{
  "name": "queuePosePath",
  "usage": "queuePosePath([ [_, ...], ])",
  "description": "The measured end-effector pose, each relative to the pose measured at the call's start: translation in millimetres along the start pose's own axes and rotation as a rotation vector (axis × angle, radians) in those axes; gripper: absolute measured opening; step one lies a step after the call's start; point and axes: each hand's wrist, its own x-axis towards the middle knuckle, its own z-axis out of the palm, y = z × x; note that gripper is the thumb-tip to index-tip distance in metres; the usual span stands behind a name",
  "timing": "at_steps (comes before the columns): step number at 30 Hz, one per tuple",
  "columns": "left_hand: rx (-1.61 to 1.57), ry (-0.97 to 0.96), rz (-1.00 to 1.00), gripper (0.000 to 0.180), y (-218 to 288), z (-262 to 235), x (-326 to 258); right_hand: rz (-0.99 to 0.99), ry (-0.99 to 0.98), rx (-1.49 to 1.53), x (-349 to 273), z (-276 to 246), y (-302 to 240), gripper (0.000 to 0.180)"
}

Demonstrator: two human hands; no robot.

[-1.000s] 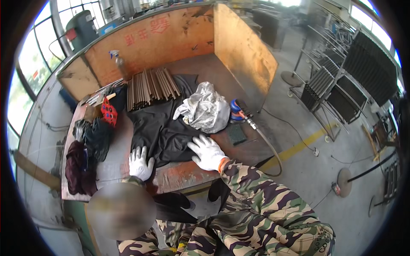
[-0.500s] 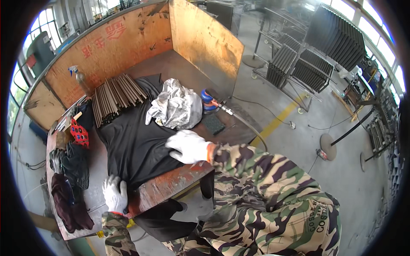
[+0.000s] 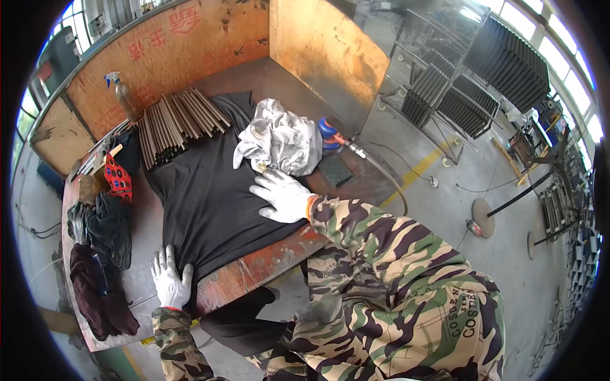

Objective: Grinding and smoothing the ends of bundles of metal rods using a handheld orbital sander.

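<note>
A black cloth (image 3: pixel 210 203) lies spread over the worktable (image 3: pixel 248 268), with soft creases across it. My right hand (image 3: pixel 284 195), in a white glove, rests on its right part with the fingers spread and pointing left. Near the table's front left, my gloved left hand (image 3: pixel 170 279) lies with fingers apart at the cloth's left edge. Neither hand holds anything. A crumpled silver-grey cloth (image 3: pixel 283 136) sits just beyond my right hand. Farther back, a bundle of thin brown metal tubes (image 3: pixel 181 124) lies on the black cloth.
Right of the silver cloth lie a blue air sander (image 3: pixel 330 134) with a hose and a dark abrasive pad (image 3: pixel 335 170). A spray bottle (image 3: pixel 124 98) stands by the wooden back panel (image 3: pixel 171 57). Dark rags (image 3: pixel 105 292) lie at left; racks of black frames (image 3: pixel 457 95) stand beyond.
My right hand has opened out from a more closed, blurred shape and now lies flat on the cloth. My left hand's fingers have spread wider. The view has shifted slightly.
</note>
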Motion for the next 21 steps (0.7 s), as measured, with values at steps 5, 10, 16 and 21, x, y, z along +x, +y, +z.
queuePosePath([
  [5,0.014,0.007,-0.021,0.075,2,2,2,0.04,0.044,0.025,-13,-10,0,0.067],
  [10,-0.045,-0.005,-0.109,0.067,-22,2,-11,0.03,0.059,0.102,1,-3,-17,0.064],
  [16,-0.105,0.279,-0.003,0.054,51,-14,83,0.094,0.017,0.02,-4,-15,-8,0.066],
  [21,-0.067,0.183,0.124,0.064,77,2,138,0.047,0.027,0.096,0,-12,-17,0.067],
])
